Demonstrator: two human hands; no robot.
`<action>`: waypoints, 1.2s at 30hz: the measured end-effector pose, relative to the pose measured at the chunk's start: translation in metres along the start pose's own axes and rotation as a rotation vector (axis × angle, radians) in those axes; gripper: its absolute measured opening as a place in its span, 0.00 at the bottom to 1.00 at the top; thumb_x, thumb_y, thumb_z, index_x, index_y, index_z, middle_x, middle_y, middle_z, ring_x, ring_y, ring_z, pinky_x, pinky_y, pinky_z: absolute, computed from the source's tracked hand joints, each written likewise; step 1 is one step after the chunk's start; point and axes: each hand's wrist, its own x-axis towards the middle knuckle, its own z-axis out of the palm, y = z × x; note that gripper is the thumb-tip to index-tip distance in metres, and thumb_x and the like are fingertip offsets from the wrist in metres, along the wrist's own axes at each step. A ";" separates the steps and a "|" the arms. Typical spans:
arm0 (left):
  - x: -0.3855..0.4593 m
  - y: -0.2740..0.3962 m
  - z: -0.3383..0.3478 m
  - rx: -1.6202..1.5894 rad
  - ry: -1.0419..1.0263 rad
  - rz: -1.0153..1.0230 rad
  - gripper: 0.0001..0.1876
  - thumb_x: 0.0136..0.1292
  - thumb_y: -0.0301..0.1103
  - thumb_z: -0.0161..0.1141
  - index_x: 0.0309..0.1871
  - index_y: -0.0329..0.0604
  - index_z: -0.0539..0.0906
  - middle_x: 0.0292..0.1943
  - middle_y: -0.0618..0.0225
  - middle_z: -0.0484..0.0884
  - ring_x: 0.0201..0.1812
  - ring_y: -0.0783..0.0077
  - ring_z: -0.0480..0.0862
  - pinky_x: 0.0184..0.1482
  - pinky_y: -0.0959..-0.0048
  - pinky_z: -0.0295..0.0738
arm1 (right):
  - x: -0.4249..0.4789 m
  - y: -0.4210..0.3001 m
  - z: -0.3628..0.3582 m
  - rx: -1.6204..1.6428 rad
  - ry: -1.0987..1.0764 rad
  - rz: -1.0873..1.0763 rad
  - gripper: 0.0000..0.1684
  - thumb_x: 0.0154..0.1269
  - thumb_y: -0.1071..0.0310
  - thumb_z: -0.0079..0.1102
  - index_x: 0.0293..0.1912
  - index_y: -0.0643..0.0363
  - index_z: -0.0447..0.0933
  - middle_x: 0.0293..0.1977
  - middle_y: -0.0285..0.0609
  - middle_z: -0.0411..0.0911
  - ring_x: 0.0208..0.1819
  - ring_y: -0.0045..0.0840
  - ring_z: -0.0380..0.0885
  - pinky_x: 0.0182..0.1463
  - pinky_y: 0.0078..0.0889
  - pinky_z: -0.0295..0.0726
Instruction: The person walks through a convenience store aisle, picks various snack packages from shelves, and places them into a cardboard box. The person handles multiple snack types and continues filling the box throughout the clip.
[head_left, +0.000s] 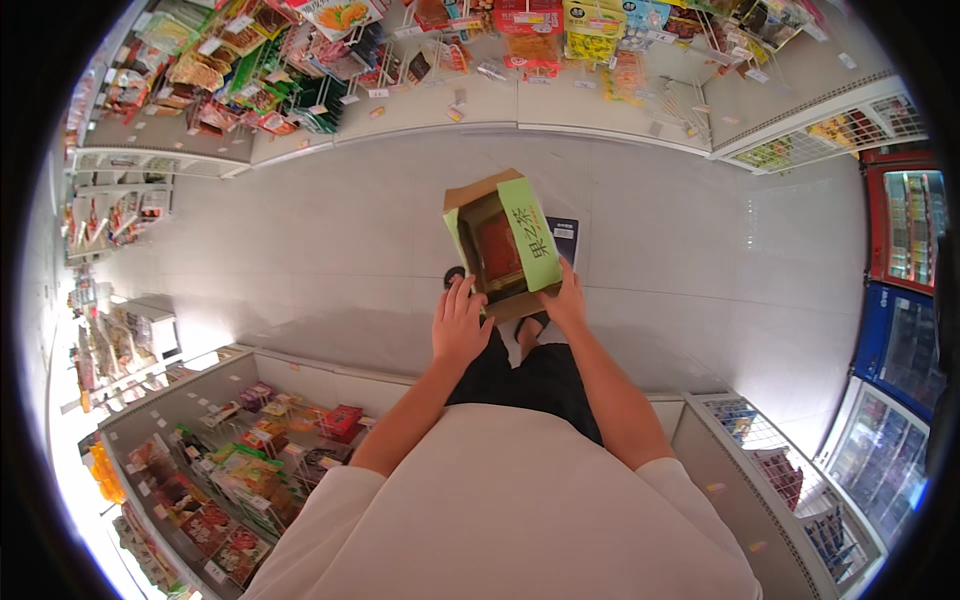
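An open cardboard box (529, 238) with light green outer flaps and printed writing is held up in front of my body, over the floor. Inside it lies something red and flat (501, 247); what it is I cannot tell. My left hand (459, 319) rests with its fingers over the near left edge of the box. At the near right corner, my right hand (565, 297) grips the box side, with its fingertips partly hidden beneath the green flap. A dark blue item with a white label (567, 234) shows beyond the right side of the box, partly covered by it.
Hanging snack packets (592, 41) fill the shelf unit ahead. More packets (255, 469) hang in a unit behind me at the left. Wire racks (780, 457) stand at the right, near glass-door coolers (907, 225). My feet in dark sandals (531, 327) are on the grey tiled floor (360, 217).
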 end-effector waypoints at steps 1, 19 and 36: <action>-0.008 -0.004 -0.007 0.017 0.004 -0.045 0.21 0.56 0.38 0.72 0.50 0.49 0.77 0.71 0.63 0.66 0.72 0.57 0.66 0.73 0.55 0.60 | 0.002 -0.005 0.008 -0.007 0.014 0.007 0.57 0.50 0.63 0.77 0.76 0.50 0.54 0.67 0.60 0.67 0.62 0.57 0.72 0.66 0.49 0.73; -0.006 -0.031 0.044 -0.403 -0.754 -0.296 0.22 0.68 0.47 0.58 0.60 0.47 0.83 0.58 0.60 0.85 0.60 0.57 0.82 0.63 0.61 0.76 | -0.062 0.153 -0.063 0.559 -0.229 0.595 0.19 0.74 0.53 0.53 0.55 0.53 0.78 0.39 0.42 0.85 0.27 0.27 0.82 0.30 0.31 0.76; 0.013 -0.125 0.008 -0.566 -0.502 -0.406 0.21 0.69 0.44 0.61 0.58 0.39 0.83 0.53 0.56 0.87 0.56 0.62 0.84 0.60 0.64 0.77 | -0.010 0.048 0.021 0.497 -0.419 0.200 0.29 0.68 0.55 0.64 0.61 0.66 0.76 0.48 0.47 0.84 0.43 0.34 0.85 0.51 0.37 0.81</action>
